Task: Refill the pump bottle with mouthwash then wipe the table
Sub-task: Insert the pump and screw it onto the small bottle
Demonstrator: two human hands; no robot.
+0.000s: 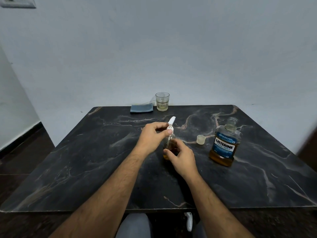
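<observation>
A small clear pump bottle [169,143] with amber liquid in its lower part stands at the middle of the dark marble table [85,160]. My right hand [182,158] grips its body from the near right. My left hand [152,135] pinches the collar of the white pump head [171,123], whose nozzle points up and away. The mouthwash bottle [224,145], blue label, uncapped and partly full of amber liquid, stands to the right. Its clear cap [200,140] lies between the two bottles. A folded blue-grey cloth [141,107] lies at the table's far edge.
A drinking glass [162,101] with a little pale liquid stands at the far edge beside the cloth. A white wall rises right behind the table. My knees and a white object [188,220] show below the table's near edge.
</observation>
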